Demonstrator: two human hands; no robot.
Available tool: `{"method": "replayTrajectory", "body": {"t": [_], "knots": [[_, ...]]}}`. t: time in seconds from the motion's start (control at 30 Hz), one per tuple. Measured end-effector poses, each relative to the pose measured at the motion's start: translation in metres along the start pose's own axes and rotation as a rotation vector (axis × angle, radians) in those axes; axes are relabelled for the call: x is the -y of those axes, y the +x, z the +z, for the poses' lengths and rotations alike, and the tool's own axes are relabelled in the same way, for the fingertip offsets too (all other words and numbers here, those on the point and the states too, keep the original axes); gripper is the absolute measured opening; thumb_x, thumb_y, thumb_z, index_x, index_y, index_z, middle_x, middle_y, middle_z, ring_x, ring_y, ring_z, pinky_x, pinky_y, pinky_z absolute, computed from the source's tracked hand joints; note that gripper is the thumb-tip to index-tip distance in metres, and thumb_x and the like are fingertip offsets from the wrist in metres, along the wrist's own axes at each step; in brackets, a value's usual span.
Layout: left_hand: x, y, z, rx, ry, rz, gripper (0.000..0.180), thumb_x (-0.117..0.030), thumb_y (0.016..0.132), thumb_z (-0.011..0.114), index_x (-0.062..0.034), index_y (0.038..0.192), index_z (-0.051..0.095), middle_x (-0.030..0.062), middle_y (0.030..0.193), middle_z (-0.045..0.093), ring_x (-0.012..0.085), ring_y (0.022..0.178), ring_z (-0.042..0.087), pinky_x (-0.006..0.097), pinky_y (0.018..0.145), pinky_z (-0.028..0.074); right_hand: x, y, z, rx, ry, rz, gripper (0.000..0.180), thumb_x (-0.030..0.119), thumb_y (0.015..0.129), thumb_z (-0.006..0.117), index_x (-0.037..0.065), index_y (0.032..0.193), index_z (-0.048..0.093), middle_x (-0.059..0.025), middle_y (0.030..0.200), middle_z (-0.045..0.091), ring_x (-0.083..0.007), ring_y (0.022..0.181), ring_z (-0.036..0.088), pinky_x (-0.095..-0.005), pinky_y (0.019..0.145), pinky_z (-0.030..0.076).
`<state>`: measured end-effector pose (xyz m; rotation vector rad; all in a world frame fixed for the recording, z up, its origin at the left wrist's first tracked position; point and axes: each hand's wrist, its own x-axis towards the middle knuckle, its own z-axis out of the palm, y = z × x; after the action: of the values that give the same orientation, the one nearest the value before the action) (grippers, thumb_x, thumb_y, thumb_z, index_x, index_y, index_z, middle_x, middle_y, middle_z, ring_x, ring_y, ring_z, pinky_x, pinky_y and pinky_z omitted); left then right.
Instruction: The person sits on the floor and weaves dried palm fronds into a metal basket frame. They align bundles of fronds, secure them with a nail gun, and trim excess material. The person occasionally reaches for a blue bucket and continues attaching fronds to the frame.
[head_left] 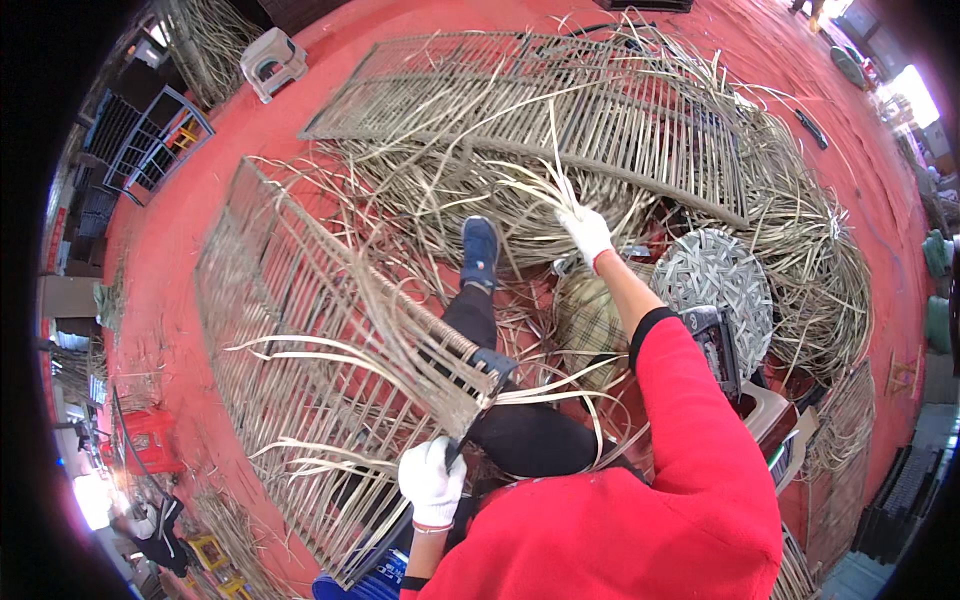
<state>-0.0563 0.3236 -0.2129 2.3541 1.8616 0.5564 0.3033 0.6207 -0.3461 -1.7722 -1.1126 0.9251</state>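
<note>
My left hand [430,482], in a white glove, is closed on the dark edge of a slatted rattan panel [300,330] that leans over my legs. A band of tight weaving [450,405] runs near that hand, and loose pale strips [330,345] stick out from it on both sides. Reaching forward, my right hand [585,235], also gloved in white, is closed around a small bunch of pale rattan strips [540,190]. Their free ends fan out above a large tangled heap of strips [420,205]. Inside the gloves the fingertips are hidden.
A second slatted panel [450,90] lies across the heap ahead. By my right arm are a round woven piece [712,290] and a plaid cloth [590,315]. A beige stool [273,62] stands far left, and a red stool [150,440] nearer left, on red floor covering [165,280].
</note>
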Motion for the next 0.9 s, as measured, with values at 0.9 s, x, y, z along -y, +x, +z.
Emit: {"method": "replayTrajectory", "body": {"t": [0.9], "knots": [[-0.02, 0.014, -0.025, -0.039, -0.217, -0.045, 0.062, -0.023, 0.068, 0.082, -0.0043, 0.123, 0.06, 0.0163, 0.11, 0.061, 0.0335, 0.096, 0.062, 0.042, 0.088, 0.051, 0.2, -0.122, -0.1, 0.563, -0.574, -0.53, 0.035, 0.042, 0.083, 0.063, 0.011, 0.096, 0.071, -0.0158, 0.084, 0.069, -0.0306, 0.077, 0.067, -0.0413, 0.07, 0.051]]}}
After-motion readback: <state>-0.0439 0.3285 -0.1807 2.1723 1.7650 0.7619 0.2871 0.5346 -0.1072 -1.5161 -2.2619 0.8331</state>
